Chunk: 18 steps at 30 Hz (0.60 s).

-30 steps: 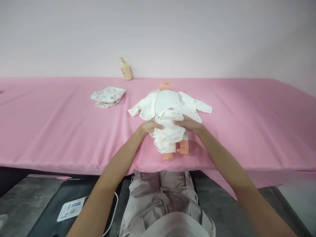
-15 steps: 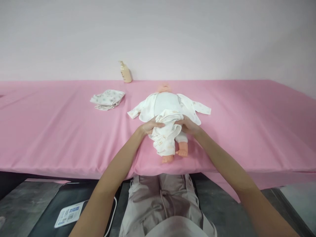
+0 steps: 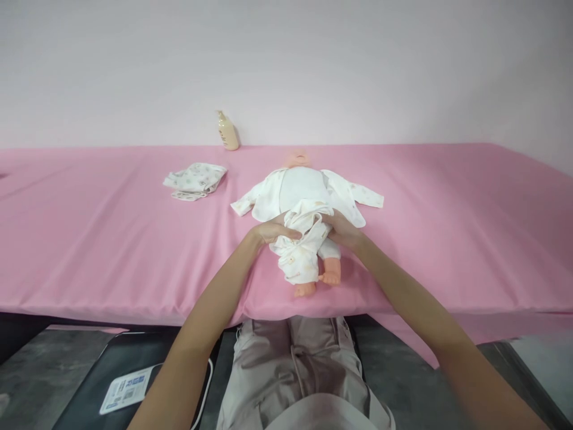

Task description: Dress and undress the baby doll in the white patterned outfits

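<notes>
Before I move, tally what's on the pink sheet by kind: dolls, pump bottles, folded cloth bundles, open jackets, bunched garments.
Doll: 1
Pump bottle: 1
Folded cloth bundle: 1
Open white jacket: 1
Bunched white garment: 1
Total: 5

White garment (image 3: 298, 263), tan print; white jacket (image 3: 268, 194); pink tablecloth (image 3: 111, 251); pale-yellow bottle (image 3: 229, 134); white cloth (image 3: 197, 176), grey print

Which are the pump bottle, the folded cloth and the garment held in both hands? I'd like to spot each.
Pump bottle (image 3: 228, 134): head view, on its body.
Folded cloth (image 3: 197, 177): head view, on its patterned top.
Held garment (image 3: 301, 248): head view, on its bunched middle.
</notes>
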Motion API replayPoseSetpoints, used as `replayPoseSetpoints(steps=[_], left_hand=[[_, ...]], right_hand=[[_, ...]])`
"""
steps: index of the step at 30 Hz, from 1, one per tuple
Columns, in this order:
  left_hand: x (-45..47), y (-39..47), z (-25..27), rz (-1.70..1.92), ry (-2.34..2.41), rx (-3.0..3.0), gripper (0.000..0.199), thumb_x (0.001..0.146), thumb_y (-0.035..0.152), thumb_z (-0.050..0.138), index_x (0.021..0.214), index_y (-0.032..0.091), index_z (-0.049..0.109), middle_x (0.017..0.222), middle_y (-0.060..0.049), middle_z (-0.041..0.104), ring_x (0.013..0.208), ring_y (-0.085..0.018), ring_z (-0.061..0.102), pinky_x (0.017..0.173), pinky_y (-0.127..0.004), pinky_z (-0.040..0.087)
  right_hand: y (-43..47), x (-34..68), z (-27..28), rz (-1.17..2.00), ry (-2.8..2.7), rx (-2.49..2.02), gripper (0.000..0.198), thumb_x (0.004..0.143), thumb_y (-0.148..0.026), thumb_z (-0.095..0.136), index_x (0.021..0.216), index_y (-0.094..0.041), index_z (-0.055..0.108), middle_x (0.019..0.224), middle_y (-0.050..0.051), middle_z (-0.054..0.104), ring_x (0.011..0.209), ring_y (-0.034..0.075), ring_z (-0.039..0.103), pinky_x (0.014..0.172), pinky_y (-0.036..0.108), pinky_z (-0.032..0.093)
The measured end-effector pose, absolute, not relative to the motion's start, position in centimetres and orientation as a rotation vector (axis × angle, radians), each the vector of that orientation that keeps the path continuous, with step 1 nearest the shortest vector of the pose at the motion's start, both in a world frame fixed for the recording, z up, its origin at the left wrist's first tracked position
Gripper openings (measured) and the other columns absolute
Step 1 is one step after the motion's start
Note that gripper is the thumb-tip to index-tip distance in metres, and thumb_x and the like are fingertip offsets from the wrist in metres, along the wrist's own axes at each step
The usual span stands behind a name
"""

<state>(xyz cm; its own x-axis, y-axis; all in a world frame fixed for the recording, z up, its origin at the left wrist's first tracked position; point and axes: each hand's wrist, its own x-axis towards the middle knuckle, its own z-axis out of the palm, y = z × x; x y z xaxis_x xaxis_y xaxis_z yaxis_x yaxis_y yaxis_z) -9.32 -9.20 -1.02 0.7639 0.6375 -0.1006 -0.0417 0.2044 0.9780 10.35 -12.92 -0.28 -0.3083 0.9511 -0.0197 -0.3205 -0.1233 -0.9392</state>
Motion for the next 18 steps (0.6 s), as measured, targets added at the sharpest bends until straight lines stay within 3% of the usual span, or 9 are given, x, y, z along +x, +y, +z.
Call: replayPoseSetpoints(steps=[3,8,12,18], left_hand=[[-9.26,-9.02,-1.16,0.525,0.522,1.261,0.053,0.054,0.019,0.083,0.102,0.01,0.063,0.079,-0.007,0.071,0.068,-0.017,0.067,0.063,-0.024,0.052],[-8.97,-8.75,-1.43,0.552,0.477,1.133,0.038,0.053,0.022,0.084,0.084,0.01,0.064,0.066,-0.005,0.068,0.057,-0.014,0.064,0.057,-0.021,0.051],[-8.95,-8.8,-1.57,0.577,0.468,1.103,0.029,0.058,0.025,0.082,0.063,0.011,0.057,0.048,0.002,0.056,0.042,-0.007,0.053,0.045,-0.016,0.044],[-9.23,-9.09,-1.79,0.572,0.432,1.148,0.044,0.05,0.021,0.085,0.086,0.009,0.064,0.076,-0.008,0.071,0.071,-0.021,0.067,0.07,-0.03,0.052]], right_hand=[[-13.02,10.79,-0.29,1.724,-1.212,-0.702,0.03,0.06,-0.042,0.078,0.068,-0.018,0.062,0.067,0.001,0.065,0.075,0.02,0.063,0.078,0.032,0.051],[-13.02,11.32,-0.38,1.845,-1.218,-0.615,0.044,0.061,-0.042,0.077,0.094,-0.016,0.066,0.09,0.006,0.071,0.094,0.025,0.064,0.091,0.039,0.048],[-12.72,11.41,-0.57,1.845,-1.264,-0.564,0.053,0.052,-0.034,0.083,0.098,-0.016,0.064,0.097,0.007,0.071,0.102,0.028,0.062,0.092,0.041,0.047],[-12.69,11.27,-0.42,1.829,-1.324,-0.603,0.053,0.054,-0.017,0.08,0.104,-0.016,0.061,0.102,0.008,0.069,0.101,0.026,0.062,0.092,0.041,0.047]])
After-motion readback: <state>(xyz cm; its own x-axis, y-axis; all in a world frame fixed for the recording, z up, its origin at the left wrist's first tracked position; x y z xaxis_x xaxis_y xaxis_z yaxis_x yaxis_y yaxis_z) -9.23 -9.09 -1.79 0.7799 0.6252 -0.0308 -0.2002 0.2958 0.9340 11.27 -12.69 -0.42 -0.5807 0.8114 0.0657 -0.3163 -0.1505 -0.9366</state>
